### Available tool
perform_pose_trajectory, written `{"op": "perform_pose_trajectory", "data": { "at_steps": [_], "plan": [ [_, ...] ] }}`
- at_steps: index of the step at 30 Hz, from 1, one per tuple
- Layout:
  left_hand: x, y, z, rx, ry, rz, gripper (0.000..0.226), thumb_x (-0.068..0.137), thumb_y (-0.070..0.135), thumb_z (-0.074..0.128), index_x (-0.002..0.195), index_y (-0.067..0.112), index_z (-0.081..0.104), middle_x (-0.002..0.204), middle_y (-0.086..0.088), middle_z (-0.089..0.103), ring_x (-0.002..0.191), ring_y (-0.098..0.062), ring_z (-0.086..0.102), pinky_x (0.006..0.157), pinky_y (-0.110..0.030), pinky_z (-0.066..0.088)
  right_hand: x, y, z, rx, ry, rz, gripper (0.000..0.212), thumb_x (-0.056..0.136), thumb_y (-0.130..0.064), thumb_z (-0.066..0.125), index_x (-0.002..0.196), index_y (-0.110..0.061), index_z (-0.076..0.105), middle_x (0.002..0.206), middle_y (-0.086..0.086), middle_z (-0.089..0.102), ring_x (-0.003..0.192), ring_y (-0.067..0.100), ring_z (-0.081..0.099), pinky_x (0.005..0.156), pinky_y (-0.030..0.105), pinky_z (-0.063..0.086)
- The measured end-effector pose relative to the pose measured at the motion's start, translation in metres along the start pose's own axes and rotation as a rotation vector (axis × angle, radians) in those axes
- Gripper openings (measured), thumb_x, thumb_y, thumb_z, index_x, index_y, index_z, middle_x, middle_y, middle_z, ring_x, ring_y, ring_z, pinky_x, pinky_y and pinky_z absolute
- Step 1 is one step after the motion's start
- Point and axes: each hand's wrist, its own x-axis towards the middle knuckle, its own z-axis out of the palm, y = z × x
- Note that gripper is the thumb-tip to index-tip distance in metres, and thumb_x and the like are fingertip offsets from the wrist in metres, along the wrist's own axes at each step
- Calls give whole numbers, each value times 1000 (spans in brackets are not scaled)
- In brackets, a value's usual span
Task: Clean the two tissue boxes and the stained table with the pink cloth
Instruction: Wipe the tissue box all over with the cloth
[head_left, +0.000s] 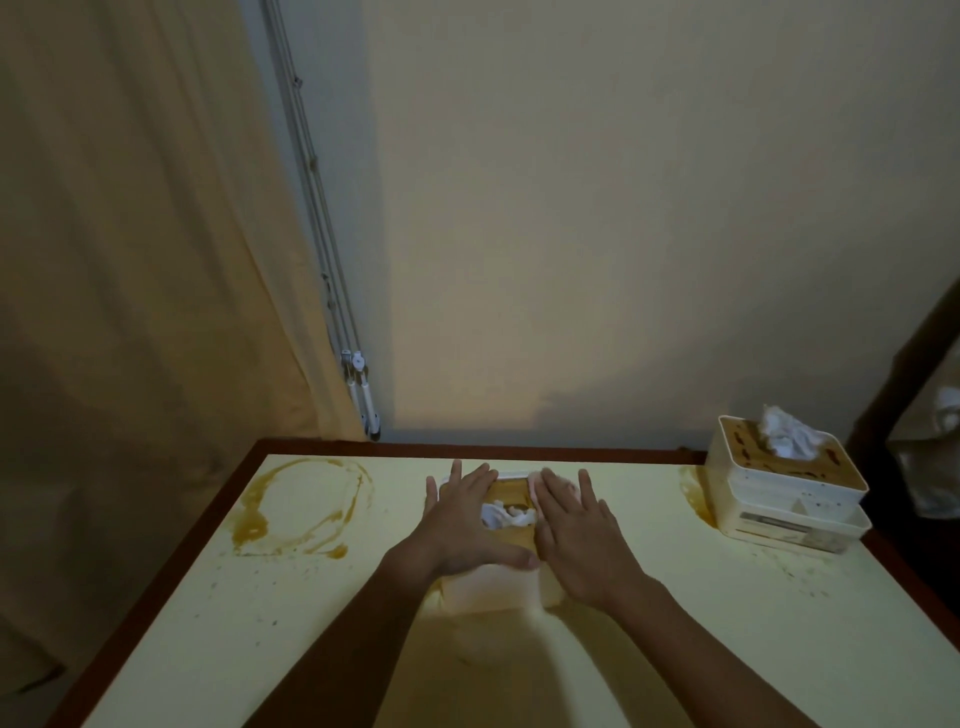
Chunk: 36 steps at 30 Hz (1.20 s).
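A white tissue box (493, 590) with a brown stained lid and a crumpled tissue (506, 517) stands mid-table. My left hand (465, 525) lies spread over its left side, thumb on the front edge, holding it. My right hand (576, 535) presses flat on the right side of the lid, with the pale pink cloth (560, 486) under its fingers. A second tissue box (779, 501), stained on top, stands at the far right. The cream table (208, 623) carries a large brown ring stain (301, 512) at the far left.
Another brown stain (693, 493) lies beside the second box, with small specks (795, 571) in front of it. The table has a dark wooden rim (156, 587). A curtain (130, 260) hangs left; a wall stands behind.
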Motion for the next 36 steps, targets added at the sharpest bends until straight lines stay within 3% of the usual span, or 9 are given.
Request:
{"op": "perform_pose_trajectory", "data": {
  "at_steps": [21, 25, 31, 34, 36],
  "plan": [
    [-1, 2, 0, -1, 3, 11, 121, 61, 73, 73, 154, 24, 14, 164, 5, 10, 149, -19, -16, 117, -50, -18, -9, -1, -1, -37, -16, 30, 56, 110, -38, 15, 162, -25, 0, 170, -7, -8, 155, 31, -16, 124, 51, 3],
    [-3, 2, 0, -28, 13, -15, 122, 59, 73, 74, 154, 23, 16, 163, 6, 11, 149, -17, -16, 118, -50, -17, 25, 6, -7, -71, -44, 1, 55, 110, -37, 15, 163, -24, 2, 170, -4, -8, 155, 35, -13, 123, 54, 10],
    [-2, 2, -1, -31, -3, -2, 122, 59, 71, 76, 154, 22, 17, 163, 6, 11, 149, -16, -17, 117, -49, -18, -16, 3, 1, 0, -4, -20, 55, 111, -35, 21, 163, -24, 8, 170, -7, 7, 154, 32, 13, 117, 44, 33],
    [-2, 2, -2, -24, -15, -6, 122, 59, 71, 76, 154, 23, 17, 164, 5, 10, 149, -17, -17, 117, -50, -18, -18, 9, 1, -9, 31, -34, 56, 109, -31, 28, 162, -26, 12, 169, -8, 13, 136, 29, 39, 107, 41, 43],
    [-2, 3, -3, -20, -24, -11, 121, 59, 70, 76, 154, 23, 17, 163, 5, 10, 149, -18, -16, 117, -50, -17, 1, 17, 0, -58, 18, -54, 59, 106, -28, 34, 161, -25, 13, 169, -3, 11, 133, 33, 44, 104, 43, 44]
  ]
}}
